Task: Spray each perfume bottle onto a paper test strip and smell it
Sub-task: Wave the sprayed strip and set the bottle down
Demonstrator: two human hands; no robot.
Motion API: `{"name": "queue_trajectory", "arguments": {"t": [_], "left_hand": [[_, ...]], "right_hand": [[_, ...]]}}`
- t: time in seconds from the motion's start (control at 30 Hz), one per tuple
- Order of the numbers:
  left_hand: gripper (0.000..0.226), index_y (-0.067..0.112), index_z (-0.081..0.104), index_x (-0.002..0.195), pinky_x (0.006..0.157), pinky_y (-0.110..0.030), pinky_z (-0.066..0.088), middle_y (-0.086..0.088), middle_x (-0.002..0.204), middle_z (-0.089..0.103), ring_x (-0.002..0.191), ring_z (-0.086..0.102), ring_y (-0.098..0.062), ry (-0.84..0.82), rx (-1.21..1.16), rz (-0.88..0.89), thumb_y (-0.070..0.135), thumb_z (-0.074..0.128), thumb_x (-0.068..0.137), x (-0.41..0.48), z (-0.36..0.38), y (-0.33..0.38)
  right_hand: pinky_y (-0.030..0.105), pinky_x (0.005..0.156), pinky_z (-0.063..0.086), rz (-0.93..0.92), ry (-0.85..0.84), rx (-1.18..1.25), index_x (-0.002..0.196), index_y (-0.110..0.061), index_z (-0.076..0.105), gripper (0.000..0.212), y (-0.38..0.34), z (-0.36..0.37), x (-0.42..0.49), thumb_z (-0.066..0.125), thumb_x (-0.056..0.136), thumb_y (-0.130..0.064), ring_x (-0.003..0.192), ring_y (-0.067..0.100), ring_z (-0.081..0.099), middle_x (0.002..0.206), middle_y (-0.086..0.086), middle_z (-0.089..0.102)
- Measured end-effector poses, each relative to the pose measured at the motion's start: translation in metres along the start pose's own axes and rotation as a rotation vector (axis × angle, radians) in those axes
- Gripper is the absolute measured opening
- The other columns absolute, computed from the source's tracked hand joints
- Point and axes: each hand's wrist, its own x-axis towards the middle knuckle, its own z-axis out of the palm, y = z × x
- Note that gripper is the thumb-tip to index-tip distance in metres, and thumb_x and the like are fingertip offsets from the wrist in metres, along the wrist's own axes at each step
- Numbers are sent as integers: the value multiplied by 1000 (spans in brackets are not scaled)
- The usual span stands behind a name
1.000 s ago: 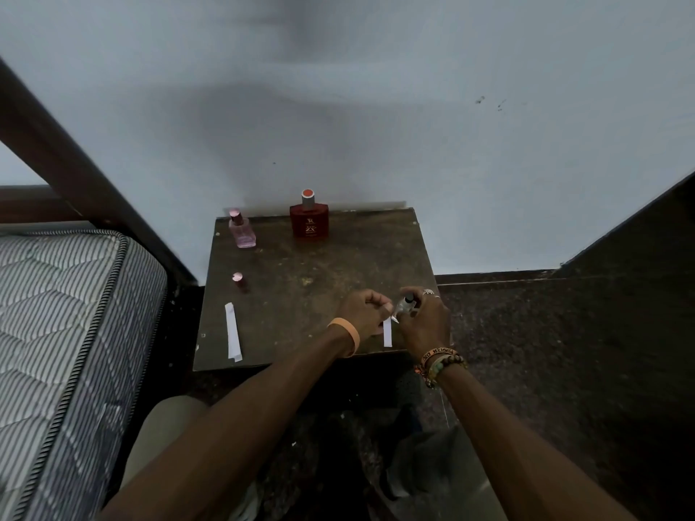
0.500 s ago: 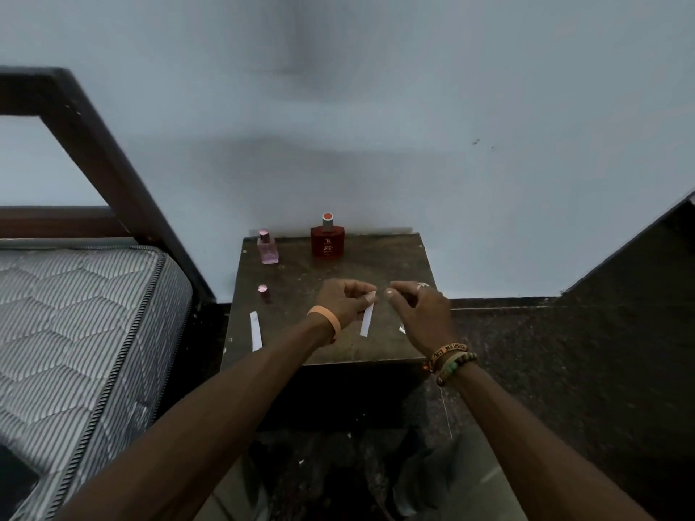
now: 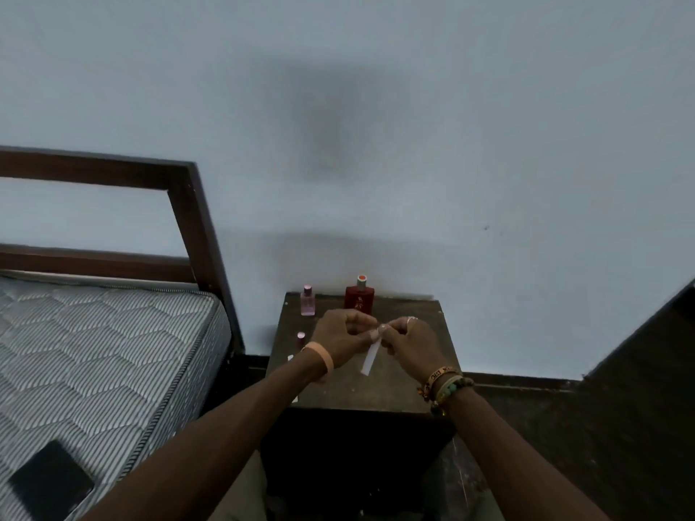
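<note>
Head view: a paper test strip (image 3: 369, 356) hangs above a small dark surface (image 3: 353, 387).
The left hand (image 3: 340, 342) pinches the strip's top end; the right hand (image 3: 411, 342) curls its fingers against that same end, its hold unclear. Beyond stand a loose pink cap (image 3: 301, 335), then a pink bottle (image 3: 307, 303) and a red bottle (image 3: 360, 301) upright at the rear edge against the wall (image 3: 451, 144). A mattress (image 3: 94, 351) lies to the left.

The left hand (image 3: 340, 342) has at its wrist a plain peach-coloured band (image 3: 324, 357). The right hand (image 3: 411, 345) wears a thin silver ring (image 3: 411, 318), and at its wrist several bracelets (image 3: 445, 383), one woven with letters, one with green beads.
</note>
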Motion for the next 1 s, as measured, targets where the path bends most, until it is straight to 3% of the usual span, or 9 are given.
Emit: {"name": "queue_trajectory", "arguments": {"t": [0.1,0.23,0.37,0.47,0.53,0.67,0.83,0.93,1.0], "left_hand": [[21,15,66,108,85,-38,57,-5,106,69,96,66,-17,152,-35,-2,19,65,87,1,-11,6],[23,9,66,105,89,-38,53,-8,98,70,89,65,-21,376,95,-25,25,54,94,3,-24,20],[24,8,65,105,88,-40,54,-10,97,69,89,64,-24,427,144,-13,26,54,94,4,-27,32],[24,8,63,107,89,-40,53,-10,100,68,91,64,-24,432,166,9,26,53,94,3,-23,39],[24,8,64,107,90,-41,53,-9,100,68,91,64,-24,431,172,18,26,54,94,2,-20,43],[22,9,64,104,88,-37,53,-9,99,68,88,63,-23,427,197,29,26,54,94,0,-14,49],[23,10,66,103,88,-38,53,-8,98,69,88,62,-21,428,245,44,27,55,93,-1,-13,52],[22,10,66,102,90,-39,52,-8,97,69,88,61,-21,435,242,46,27,56,93,-2,-13,55],[21,9,66,102,90,-39,52,-7,97,69,88,61,-21,435,253,52,26,56,92,-2,-14,56]], "right_hand": [[39,73,55,35,21,41,78,-16,68,19,-19,-9,-2,59,91,-27,73,19,63,76,4,68],[35,74,49,109,-182,329,95,-4,69,19,-44,-36,-13,58,92,-19,76,24,63,85,13,68],[24,62,44,51,-203,-276,70,-15,66,29,-42,-34,-23,55,94,-26,60,10,53,69,0,61],[29,63,49,68,-287,160,74,-14,67,20,-49,-46,-31,61,91,-22,64,14,59,69,2,64],[31,63,51,29,-262,225,77,-12,68,16,-56,-56,-32,62,90,-18,63,15,60,69,3,64],[22,62,44,-35,-238,-347,68,-17,65,25,-51,-50,-35,60,91,-25,61,7,53,72,-3,61],[33,67,53,-88,-251,173,77,-12,72,18,-62,-68,-38,65,89,-24,72,20,64,77,8,69],[23,62,44,-59,-239,-288,78,-9,70,22,-59,-55,-41,60,91,-24,68,16,59,80,8,67],[21,64,47,-95,-232,-303,77,-14,68,21,-55,-54,-40,60,91,-27,69,13,59,83,5,67]]}}
